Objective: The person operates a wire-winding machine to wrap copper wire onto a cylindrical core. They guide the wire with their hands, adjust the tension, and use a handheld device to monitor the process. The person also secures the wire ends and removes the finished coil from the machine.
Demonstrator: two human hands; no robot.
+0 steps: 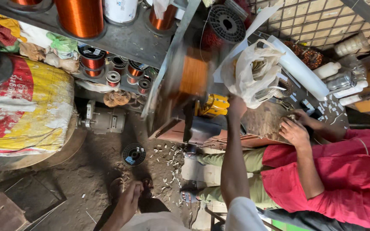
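Reaching straight up and away from the body, the right hand [237,104] meets the lower edge of a white plastic bag [253,70] that hangs above the workbench [264,122]. The fingers are hidden behind the bag's folds, so whether they are closed on it cannot be told; contact with the bag's bottom is all that shows. The forearm runs almost vertically through the view, and the bag lies directly beyond the fingertips along that same line, its long side tilted up toward the right.

The left hand [130,200] hangs low near the dirt floor [86,171], fingers loosely curled and holding nothing, well apart from the bag. The right hand is therefore by far the nearer one.

Just left of the right hand sits a yellow machine part [213,105], with a blurred spool of copper wire [192,77] above it. A second person in a red shirt [335,171] works at the bench with both hands [294,128], beside the bag but not touching it. More wire spools [93,60] stand on the shelf.
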